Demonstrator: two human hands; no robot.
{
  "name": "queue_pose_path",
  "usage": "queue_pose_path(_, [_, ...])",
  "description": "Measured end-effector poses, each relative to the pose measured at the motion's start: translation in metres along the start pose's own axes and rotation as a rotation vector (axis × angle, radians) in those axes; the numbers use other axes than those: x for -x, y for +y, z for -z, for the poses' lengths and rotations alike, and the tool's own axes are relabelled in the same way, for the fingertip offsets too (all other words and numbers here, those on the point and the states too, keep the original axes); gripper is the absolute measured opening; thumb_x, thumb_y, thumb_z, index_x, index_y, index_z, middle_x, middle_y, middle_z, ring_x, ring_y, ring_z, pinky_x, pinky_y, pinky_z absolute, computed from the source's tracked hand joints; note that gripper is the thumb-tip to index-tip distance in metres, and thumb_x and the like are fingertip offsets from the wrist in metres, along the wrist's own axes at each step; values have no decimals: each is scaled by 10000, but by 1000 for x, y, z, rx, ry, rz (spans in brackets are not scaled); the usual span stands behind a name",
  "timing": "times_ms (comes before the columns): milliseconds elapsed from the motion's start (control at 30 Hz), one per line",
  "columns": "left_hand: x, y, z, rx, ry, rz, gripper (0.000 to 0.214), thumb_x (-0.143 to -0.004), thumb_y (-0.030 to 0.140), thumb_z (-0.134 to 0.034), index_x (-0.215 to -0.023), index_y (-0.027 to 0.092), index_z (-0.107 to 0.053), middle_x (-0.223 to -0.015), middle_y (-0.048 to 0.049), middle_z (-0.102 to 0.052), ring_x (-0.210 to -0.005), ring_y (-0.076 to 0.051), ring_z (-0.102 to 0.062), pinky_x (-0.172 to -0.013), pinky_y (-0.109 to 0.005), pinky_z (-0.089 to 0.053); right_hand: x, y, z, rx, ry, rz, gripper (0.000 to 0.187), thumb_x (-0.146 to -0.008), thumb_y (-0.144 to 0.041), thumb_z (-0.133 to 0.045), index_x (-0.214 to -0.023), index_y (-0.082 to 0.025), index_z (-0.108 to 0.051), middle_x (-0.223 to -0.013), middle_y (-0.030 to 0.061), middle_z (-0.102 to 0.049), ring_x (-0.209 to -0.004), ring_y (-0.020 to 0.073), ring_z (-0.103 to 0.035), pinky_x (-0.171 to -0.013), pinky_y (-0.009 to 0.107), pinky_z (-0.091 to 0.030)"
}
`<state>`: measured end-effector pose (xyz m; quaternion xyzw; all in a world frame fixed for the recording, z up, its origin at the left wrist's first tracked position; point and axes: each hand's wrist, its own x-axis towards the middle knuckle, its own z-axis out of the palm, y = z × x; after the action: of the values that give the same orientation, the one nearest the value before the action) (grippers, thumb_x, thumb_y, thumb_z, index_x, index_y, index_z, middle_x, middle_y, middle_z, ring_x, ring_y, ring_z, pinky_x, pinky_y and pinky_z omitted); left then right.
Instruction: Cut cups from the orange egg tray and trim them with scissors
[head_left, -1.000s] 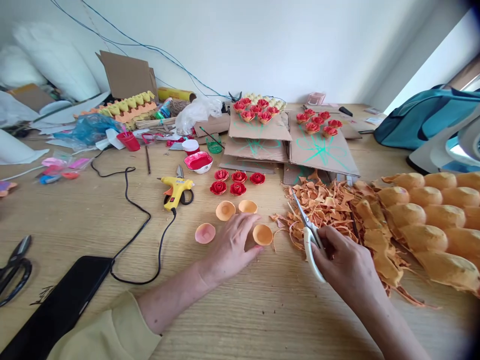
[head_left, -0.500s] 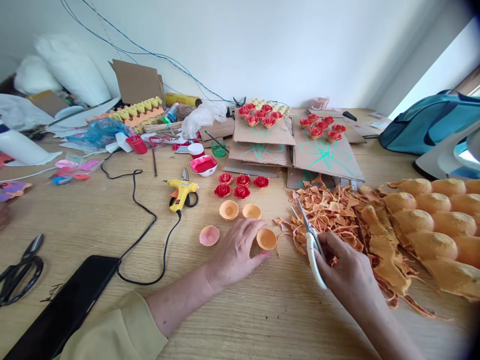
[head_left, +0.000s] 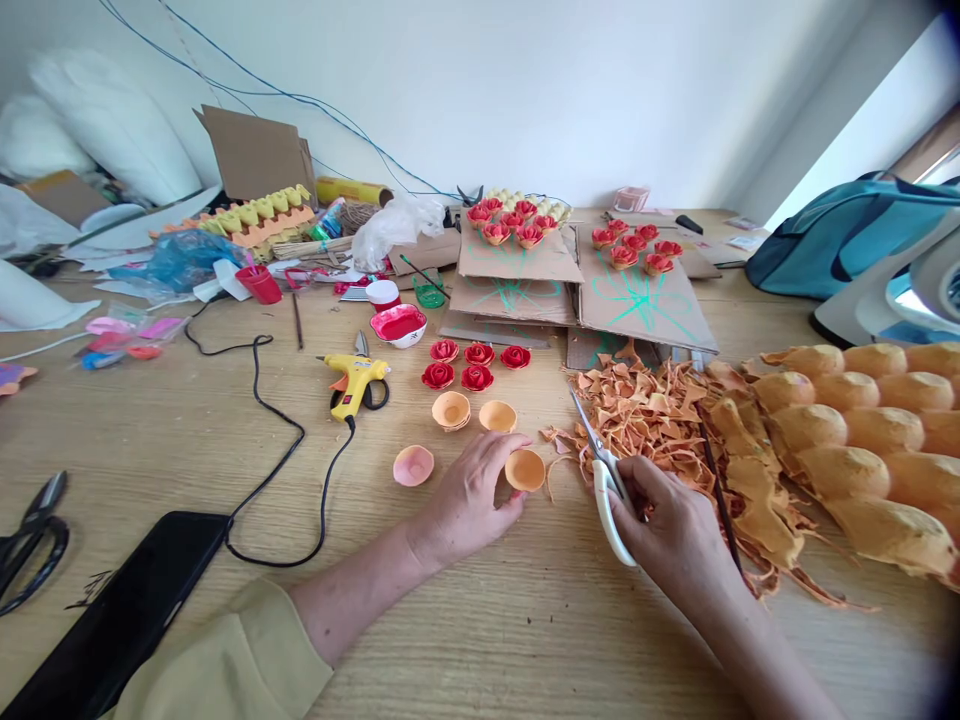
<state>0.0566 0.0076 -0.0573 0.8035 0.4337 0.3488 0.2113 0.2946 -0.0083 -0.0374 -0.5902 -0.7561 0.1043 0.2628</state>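
Note:
My left hand point(head_left: 471, 490) rests on the wooden table with its fingers curled around the side of an orange paper cup point(head_left: 525, 468). My right hand point(head_left: 667, 525) grips white-handled scissors point(head_left: 604, 470), blades pointing up and away over a heap of orange paper scraps point(head_left: 645, 410). Two more orange cups point(head_left: 451, 409) point(head_left: 497, 415) and a pink cup point(head_left: 413, 465) lie just left of my hand. Several red paper roses point(head_left: 472, 365) sit behind them.
A yellow glue gun point(head_left: 352, 380) with a black cord lies left of the roses, near a bowl of red paint point(head_left: 397, 324). Orange egg trays point(head_left: 862, 440) fill the right side. Cardboard sheets point(head_left: 637, 300) with roses stand behind. Black scissors point(head_left: 30, 535) and a phone point(head_left: 112, 610) lie at left.
My left hand has closed around the orange cup, thumb and fingers now touching it. My right hand with the scissors has shifted slightly left toward the cup.

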Motion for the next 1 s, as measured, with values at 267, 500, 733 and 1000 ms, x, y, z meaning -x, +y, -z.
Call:
queue_pose_path(267, [1, 1, -1, 45, -39, 43, 648, -787, 141, -694, -1366, 243, -420, -1345, -104, -534, -1271, -262, -496, -1078, -469, -435, 0, -2, -2, -4, 0, 12, 244, -897, -440, -537, -811, -218, -589, -622, -14, -607, -595, 159, -539, -574, 247, -374])
queue_pose_path(500, [0, 1, 0, 63, -16, 77, 522, -826, 146, -663, -1298, 239, -460, -1281, -107, -569, -1226, -260, -535, -1054, -483, -458, 1, -3, -1, -42, -4, 44, 251, -906, -433, -538, -800, -211, -587, -606, -19, -593, -581, 151, -520, -578, 245, -385])
queue_pose_path(733, [-1, 1, -1, 65, -43, 87, 557, -765, 46, -611, -1270, 232, -467, -1277, -108, -571, -1222, -267, -528, -1049, -487, -444, 1, -5, 0, -78, -20, 61, 253, -923, -432, -528, -819, -209, -583, -621, -18, -594, -596, 146, -518, -612, 250, -400])
queue_pose_path(1000, [-2, 1, 0, 114, -45, 99, 395, -741, 5, -578, -1063, 230, -532, -1186, -79, -577, -1152, -239, -554, -1010, -444, -457, 1, -7, 3, -99, -32, 58, 225, -915, -392, -524, -799, -208, -582, -609, -14, -584, -583, 140, -498, -595, 251, -395])
